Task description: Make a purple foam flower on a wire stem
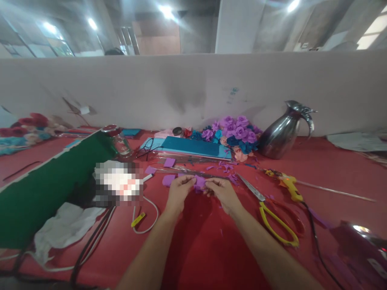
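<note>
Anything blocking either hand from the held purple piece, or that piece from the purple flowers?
Nothing visible blocks the left hand or right hand; both pinch the purple piece. Thin sticks and purple scraps lie between it and the purple flowers.

I see a red table (338, 169) across the bottom of the frame. A pale wall (133, 88) runs along behind it. Over its top, bright lamps (166, 12) glow, a fat pillar (238, 26) stands upper middle, and a window (370, 32) shines upper right.

Bare hands (180, 192), uncovered wrists (235, 210), bare slim forearms (151, 249)
</note>
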Demonstrator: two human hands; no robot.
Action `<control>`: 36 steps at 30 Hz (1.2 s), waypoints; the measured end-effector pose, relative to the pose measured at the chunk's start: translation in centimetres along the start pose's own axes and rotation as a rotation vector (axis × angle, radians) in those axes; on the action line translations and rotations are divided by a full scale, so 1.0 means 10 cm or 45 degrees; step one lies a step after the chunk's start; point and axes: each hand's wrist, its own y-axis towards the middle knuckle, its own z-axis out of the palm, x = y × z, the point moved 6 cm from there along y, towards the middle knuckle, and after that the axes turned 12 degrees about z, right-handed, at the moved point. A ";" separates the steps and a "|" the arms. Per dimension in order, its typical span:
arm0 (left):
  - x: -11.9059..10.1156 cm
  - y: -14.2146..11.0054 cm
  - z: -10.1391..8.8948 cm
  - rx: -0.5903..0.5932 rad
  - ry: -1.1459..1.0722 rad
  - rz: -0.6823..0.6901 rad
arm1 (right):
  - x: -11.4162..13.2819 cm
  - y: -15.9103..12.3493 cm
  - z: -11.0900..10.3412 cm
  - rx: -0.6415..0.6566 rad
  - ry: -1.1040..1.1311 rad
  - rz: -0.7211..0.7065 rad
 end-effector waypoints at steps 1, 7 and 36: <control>0.01 0.00 0.00 0.000 -0.001 -0.001 | 0.00 0.00 -0.01 -0.018 0.003 -0.005; 0.04 0.07 -0.11 -0.087 0.165 0.132 | 0.03 0.05 -0.22 -0.226 0.101 -0.111; -0.19 -0.14 0.62 0.402 0.105 -0.114 | 0.31 -0.31 -0.26 -0.268 -0.187 -0.463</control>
